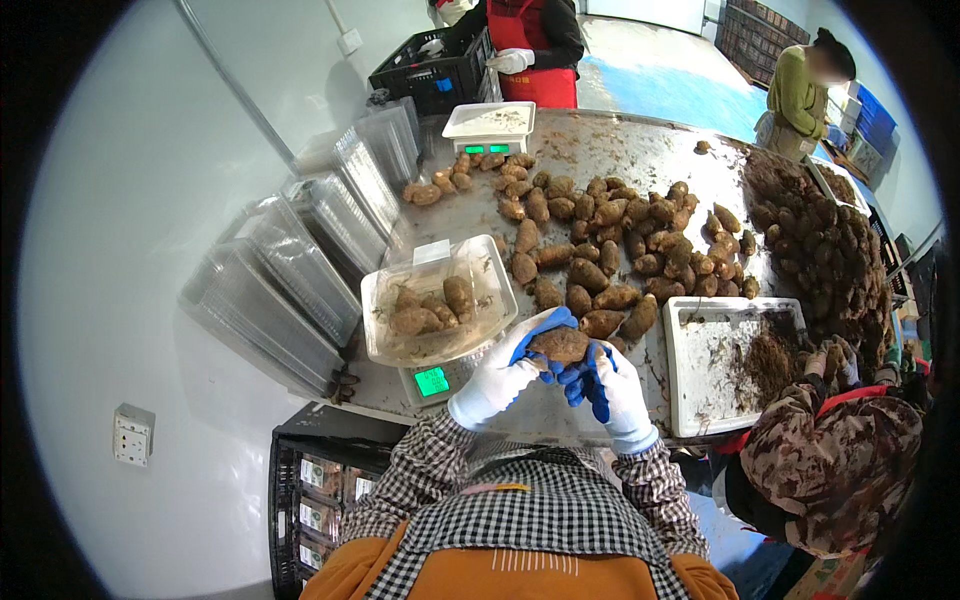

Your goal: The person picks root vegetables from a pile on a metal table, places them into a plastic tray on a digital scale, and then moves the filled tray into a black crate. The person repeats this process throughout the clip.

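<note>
Two forearms [425, 465] angle inward, left grip [516, 356] and right grip [611, 382] pinching a brown tuber [558, 345].

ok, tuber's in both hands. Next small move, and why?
Probably shift the held tuber left toward the clear container on the near scale: the left hand and right hand both grip it, the container sits close by, and similar tubers lie inside.

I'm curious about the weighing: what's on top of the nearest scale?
The scale bears a white tray; inside, a clear container holds several brown tubers. What lies directly beneath them is covered.
</note>
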`<state>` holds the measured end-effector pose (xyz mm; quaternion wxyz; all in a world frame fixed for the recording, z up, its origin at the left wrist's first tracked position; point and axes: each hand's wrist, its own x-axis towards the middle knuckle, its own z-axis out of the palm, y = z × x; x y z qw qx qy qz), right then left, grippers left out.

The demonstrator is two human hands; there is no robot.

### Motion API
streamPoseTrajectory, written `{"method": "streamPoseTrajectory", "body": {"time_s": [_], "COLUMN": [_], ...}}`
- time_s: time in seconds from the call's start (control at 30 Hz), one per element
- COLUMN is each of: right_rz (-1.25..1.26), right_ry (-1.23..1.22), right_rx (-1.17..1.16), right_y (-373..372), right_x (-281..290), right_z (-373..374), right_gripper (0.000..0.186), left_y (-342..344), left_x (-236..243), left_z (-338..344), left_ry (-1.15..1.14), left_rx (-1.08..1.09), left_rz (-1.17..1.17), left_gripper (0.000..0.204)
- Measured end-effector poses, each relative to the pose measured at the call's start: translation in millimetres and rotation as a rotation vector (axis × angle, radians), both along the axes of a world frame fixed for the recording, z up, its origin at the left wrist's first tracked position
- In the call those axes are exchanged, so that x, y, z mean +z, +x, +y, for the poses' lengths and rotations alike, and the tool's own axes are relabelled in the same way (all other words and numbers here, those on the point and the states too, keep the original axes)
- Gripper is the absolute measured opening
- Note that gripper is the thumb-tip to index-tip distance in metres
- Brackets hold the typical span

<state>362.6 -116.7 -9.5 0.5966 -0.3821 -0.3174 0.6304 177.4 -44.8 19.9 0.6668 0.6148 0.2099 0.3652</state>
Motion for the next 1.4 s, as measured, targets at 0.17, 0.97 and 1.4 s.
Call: {"method": "streamPoseTrajectory", "body": {"time_s": [0.17, 0.97, 1.4], "right_rz": [0.105, -0.140, -0.246], "right_ry": [0.105, -0.065, -0.089], "right_rx": [0.038, 0.012, -0.087], "right_y": [4, -29, 8], "right_x": [-10, -9, -69], "right_z": [4, 33, 26], "right_gripper": [0.061, 0.031, 0.038], "left_y": [-1, -142, -260], "left_x": [-4, -26, -41], "left_z": [4, 132, 28], "left_ry": [0.197, 0.682, 0.081], "left_rx": [0.051, 1.047, 1.512], "left_rz": [0.127, 1.135, 0.545], "left_gripper": [0.076, 0.041, 0.024]}}
